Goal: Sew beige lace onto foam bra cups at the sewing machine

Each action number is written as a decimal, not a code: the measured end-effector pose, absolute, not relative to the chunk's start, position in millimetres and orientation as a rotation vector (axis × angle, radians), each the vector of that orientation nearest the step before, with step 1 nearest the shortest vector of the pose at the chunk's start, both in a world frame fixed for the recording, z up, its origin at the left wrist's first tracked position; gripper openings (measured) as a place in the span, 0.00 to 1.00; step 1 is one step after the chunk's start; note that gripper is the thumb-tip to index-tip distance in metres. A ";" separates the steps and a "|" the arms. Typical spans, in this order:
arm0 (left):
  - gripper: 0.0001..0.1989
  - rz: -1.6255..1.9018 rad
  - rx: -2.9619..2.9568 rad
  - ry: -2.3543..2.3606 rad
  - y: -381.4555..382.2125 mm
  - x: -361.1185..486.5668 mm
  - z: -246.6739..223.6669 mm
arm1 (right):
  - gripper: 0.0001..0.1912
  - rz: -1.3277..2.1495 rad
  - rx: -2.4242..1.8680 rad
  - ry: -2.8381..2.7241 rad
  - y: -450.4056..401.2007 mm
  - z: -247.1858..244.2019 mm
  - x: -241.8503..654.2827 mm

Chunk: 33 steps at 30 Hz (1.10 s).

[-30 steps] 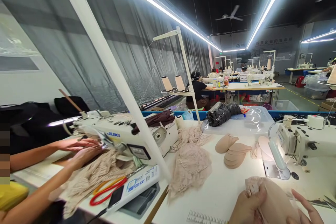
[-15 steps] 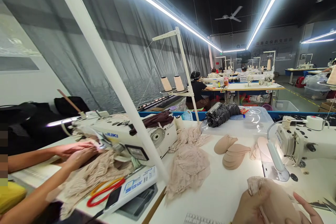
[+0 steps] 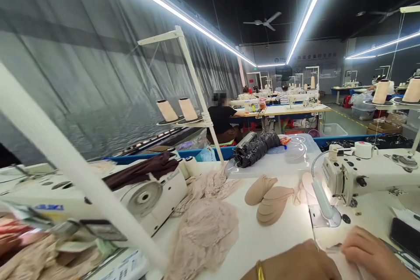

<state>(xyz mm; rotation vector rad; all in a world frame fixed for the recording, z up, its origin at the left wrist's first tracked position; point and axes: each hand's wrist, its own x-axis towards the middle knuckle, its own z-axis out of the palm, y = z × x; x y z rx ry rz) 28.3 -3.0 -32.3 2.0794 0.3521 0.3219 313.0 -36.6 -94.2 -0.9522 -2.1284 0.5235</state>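
Observation:
Beige fabric (image 3: 349, 264) lies between my hands at the bottom right, in front of a white sewing machine (image 3: 370, 173). My left hand (image 3: 303, 262), below a gold bracelet wrist, has its back to the camera and its fingers are hidden. Curled fingers of my right hand (image 3: 367, 247) press on the fabric. Stacked beige cups (image 3: 274, 205) lie left of the machine's lit needle area. Farther left is a heap of thin beige fabric (image 3: 206, 234).
A clear plastic lid (image 3: 302, 153) with a black plastic bundle (image 3: 256, 146) lies behind the cups. Another sewing machine (image 3: 144, 197) and a slanted white pole (image 3: 82, 175) stand left. A black phone (image 3: 405, 236) lies right. A co-worker's hand shows at far left.
The view has turned right. The beige piece raised in my hands is now low, near the table in front of the machine. My left hand has turned back-up; my right fingers have curled in.

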 end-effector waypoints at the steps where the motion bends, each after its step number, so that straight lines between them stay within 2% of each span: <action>1: 0.16 0.275 2.202 0.311 8.4 36.5 -38.7 | 0.14 0.337 -0.945 -2.242 -24.0 -91.9 313.8; 4: 0.13 0.211 2.349 0.286 40.2 58.2 -54.6 | 0.20 -0.015 -0.918 -2.430 5.3 -93.5 310.2; 10: 0.02 0.144 2.505 0.210 62.8 52.5 -68.0 | 0.20 0.066 -0.963 -2.487 5.0 -91.2 316.1; 15: 0.06 0.254 2.498 0.212 55.2 45.4 -73.9 | 0.21 0.183 -1.015 -2.431 -3.2 -83.5 319.5; 30: 0.02 0.254 2.606 0.217 60.7 49.9 -57.1 | 0.22 0.060 -1.157 -2.298 6.1 -97.0 319.9; 33: 0.05 0.266 2.620 0.252 59.1 52.2 -51.9 | 0.21 0.053 -1.181 -2.307 7.2 -99.9 321.3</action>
